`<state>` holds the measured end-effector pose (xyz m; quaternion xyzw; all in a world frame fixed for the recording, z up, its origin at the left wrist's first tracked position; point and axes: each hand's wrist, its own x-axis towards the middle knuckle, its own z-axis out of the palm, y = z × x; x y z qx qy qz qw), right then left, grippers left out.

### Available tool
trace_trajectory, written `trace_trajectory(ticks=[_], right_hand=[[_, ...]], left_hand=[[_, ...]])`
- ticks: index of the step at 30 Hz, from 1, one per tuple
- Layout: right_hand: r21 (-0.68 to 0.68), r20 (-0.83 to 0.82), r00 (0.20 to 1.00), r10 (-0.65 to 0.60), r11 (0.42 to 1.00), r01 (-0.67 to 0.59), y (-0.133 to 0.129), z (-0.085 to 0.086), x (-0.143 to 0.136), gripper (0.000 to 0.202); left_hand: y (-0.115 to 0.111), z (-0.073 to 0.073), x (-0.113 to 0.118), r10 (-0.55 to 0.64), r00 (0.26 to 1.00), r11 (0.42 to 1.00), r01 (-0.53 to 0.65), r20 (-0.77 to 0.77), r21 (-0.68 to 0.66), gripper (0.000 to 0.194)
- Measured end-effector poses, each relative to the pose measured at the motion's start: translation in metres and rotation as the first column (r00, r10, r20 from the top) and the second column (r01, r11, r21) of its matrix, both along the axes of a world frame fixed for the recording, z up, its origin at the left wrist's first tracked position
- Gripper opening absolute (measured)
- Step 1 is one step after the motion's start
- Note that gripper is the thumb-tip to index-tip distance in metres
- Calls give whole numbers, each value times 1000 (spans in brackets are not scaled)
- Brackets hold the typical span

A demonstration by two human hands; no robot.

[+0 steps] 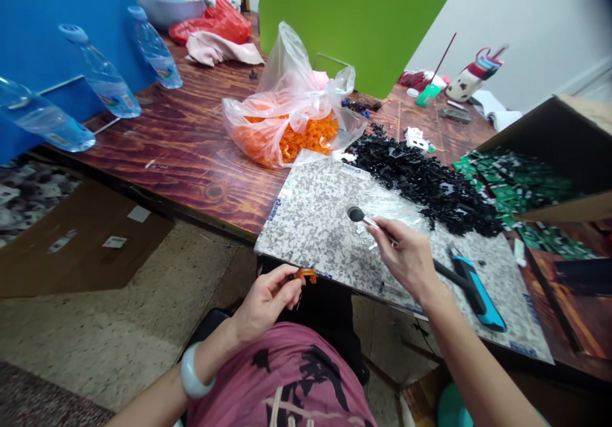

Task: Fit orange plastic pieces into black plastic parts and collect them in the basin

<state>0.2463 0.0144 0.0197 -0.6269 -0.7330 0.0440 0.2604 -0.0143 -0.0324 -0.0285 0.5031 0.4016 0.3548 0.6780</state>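
Note:
My left hand (pixel 269 297) pinches a small orange plastic part (pixel 306 275) just off the front edge of the speckled board (pixel 318 223). Over the board, my right hand (pixel 406 252) is closed round a thin tool with a round black tip (pixel 356 214), which points left. Thin clear strips (pixel 392 204) lie beneath and behind that hand. A heap of small black parts (pixel 421 175) spreads along the back of the board. To the right of my right hand rests a blue and black cutter-like tool (pixel 478 293).
An open plastic bag of orange parts (pixel 287 127) stands behind the board. Green circuit boards (pixel 516 178) spill from a cardboard box (pixel 568 153) at right. Water bottles (pixel 108 86) stand at left; a green panel (pixel 344 19) rises behind.

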Motion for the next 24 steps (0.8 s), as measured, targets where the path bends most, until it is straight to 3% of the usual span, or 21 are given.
trace_trajectory(ticks=[3,5,12,17,19,22,24], right_hand=[[-46,-113,992,53,997,-58,-17,3,-15,22],[-56,-173,979,108,991,-120,-29,4,-26,19],[-4,-182,946,269,962,-274,-56,9,-51,15],[207,-164,940,299,942,-264,-66,25,-54,27],[179,-149,940,308,943,-281,-66,16,-56,27],[20,-123,953,276,961,-276,-64,-3,-58,21],[-5,-156,962,224,974,-227,-59,-5,-55,18]], left_hand=[[0,-14,3,99,992,968,-77,79,-237,31],[2,-21,4,136,986,947,-100,100,-305,34],[5,-23,5,147,981,936,-97,126,-337,33],[5,-20,5,149,981,932,-96,126,-351,34],[5,-20,5,150,981,932,-98,126,-350,35],[6,-20,4,145,982,935,-96,121,-340,34],[6,-21,3,135,984,940,-90,117,-329,34]])
